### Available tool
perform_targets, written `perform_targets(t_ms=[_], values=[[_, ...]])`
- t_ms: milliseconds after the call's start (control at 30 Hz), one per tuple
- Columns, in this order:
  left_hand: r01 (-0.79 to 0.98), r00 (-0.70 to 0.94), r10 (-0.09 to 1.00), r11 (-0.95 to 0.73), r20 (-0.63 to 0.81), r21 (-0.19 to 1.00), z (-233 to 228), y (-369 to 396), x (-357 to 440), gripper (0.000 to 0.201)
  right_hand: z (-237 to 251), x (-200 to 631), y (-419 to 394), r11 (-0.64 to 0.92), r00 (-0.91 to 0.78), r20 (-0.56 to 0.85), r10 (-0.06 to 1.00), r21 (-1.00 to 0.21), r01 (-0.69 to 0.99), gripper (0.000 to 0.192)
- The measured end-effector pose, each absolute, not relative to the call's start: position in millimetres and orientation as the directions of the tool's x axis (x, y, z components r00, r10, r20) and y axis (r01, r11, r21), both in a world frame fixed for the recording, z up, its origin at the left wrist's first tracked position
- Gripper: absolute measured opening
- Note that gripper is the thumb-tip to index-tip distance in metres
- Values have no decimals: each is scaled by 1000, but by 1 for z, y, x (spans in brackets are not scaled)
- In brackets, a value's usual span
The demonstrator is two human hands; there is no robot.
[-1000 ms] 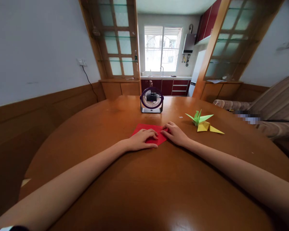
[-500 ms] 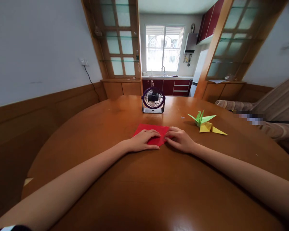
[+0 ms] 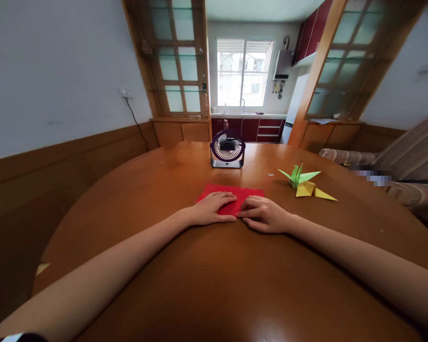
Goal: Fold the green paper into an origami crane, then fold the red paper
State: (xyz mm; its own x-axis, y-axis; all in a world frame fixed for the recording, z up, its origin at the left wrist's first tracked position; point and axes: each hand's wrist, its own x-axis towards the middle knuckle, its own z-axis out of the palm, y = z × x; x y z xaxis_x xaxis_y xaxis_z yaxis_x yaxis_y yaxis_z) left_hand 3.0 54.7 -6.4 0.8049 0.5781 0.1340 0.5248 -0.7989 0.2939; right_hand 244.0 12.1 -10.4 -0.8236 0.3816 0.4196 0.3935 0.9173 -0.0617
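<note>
A sheet of red paper (image 3: 228,191) lies flat on the wooden table. My left hand (image 3: 211,207) rests on its left part, fingers stretched out and thumb along the near edge. At the near right edge my right hand (image 3: 266,214) has its fingers curled and pressed together on the paper. Both hands hide parts of the sheet. To the right stand a green origami crane (image 3: 296,177) and, touching or just in front of it, a yellow folded-paper piece (image 3: 306,189).
A small purple desk fan (image 3: 228,147) stands beyond the paper. The round wooden table (image 3: 207,285) reaches to all sides of my arms. A striped sofa (image 3: 410,156) is at the right, a kitchen with a window (image 3: 240,71) at the back.
My right hand has slid nearer to me along the paper's right side, down to its near edge. The far right corner of the paper now shows. My left hand has stayed in place.
</note>
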Motion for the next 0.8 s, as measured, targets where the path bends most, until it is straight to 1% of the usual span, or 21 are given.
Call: perform_targets(t_ms=[200, 367, 567, 667, 800], values=[[526, 805, 580, -795, 126, 301, -6, 54, 1, 70, -12, 243, 13, 915, -822, 415, 390, -76, 396, 29], [502, 817, 561, -806, 135, 314, -8, 56, 1, 68, -11, 243, 13, 920, -834, 402, 378, -65, 386, 29], [520, 809, 577, -791, 110, 322, -8, 58, 1, 70, -11, 244, 13, 923, -846, 386, 369, -42, 383, 30], [507, 814, 568, -798, 123, 325, -7, 57, 2, 69, -10, 244, 13, 922, -853, 386, 350, 19, 387, 31], [499, 816, 561, -805, 139, 322, -6, 55, 2, 68, -5, 242, 12, 912, -879, 370, 301, 157, 379, 30]])
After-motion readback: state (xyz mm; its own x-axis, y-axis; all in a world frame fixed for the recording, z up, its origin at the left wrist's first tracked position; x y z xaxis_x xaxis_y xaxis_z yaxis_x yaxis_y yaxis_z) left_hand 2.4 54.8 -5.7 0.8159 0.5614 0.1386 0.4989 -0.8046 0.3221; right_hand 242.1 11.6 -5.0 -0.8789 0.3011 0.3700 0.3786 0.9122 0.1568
